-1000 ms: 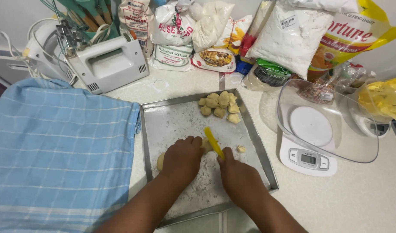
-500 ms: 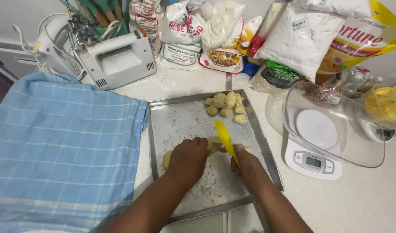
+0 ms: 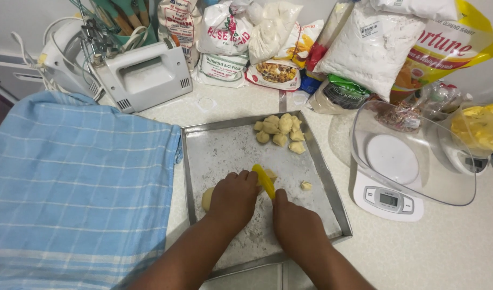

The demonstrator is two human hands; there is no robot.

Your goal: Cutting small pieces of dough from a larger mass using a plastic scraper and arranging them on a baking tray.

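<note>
Pinning dough [image 3: 208, 197] with curled left hand [image 3: 234, 196], right hand [image 3: 295, 223] seemingly pinching yellow cutter [image 3: 264, 181] upright, slicing on tray [image 3: 316, 161].

We see an evenly bright scene under soft light from overhead. The hands cast only faint shadows on the metal tray [image 3: 332, 215]. Mild glare sits on the clear scale bowl [image 3: 450, 177]. Focus is sharp; edges bend slightly outward.
</note>
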